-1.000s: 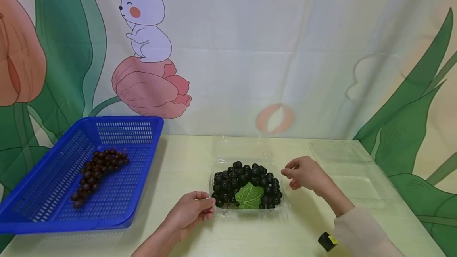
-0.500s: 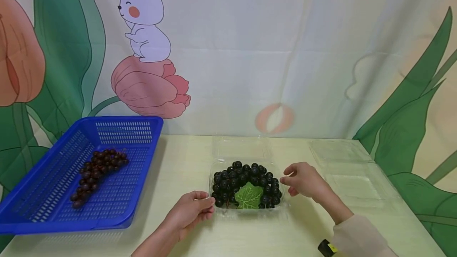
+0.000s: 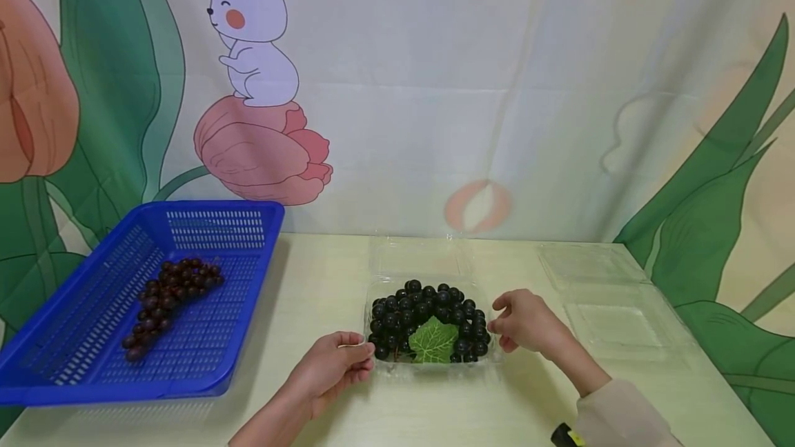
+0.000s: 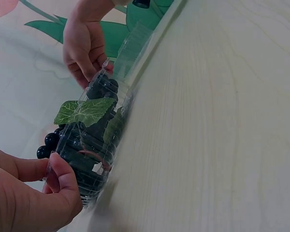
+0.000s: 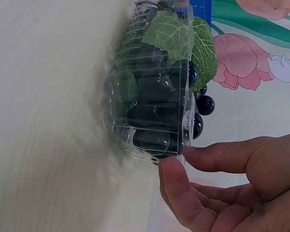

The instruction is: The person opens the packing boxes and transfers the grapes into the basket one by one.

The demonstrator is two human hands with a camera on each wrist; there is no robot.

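A clear plastic clamshell box [image 3: 428,367] sits open on the table, its lid [image 3: 422,257] folded back behind it. Inside lies a bunch of black grapes [image 3: 406,312] with a green leaf [image 3: 433,341] toward the front; a few grapes bulge above the rim. My left hand [image 3: 332,364] pinches the left rim of the box between thumb and fingers, as the left wrist view also shows. At the opposite side, my right hand [image 3: 524,323] pinches the right rim, thumb on top and forefinger below in the right wrist view.
On the left stands a blue plastic basket [image 3: 251,323] holding a bunch of dark red grapes [image 3: 168,302]. Another open clear box [image 3: 615,323] lies on the right. Near the right sleeve is a small black object [image 3: 564,435]. A printed curtain [image 3: 397,88] hangs behind the table.
My right hand has moved down and forward along the box's right side and now grips its rim. The left hand has kept its hold, and the box stays in place.
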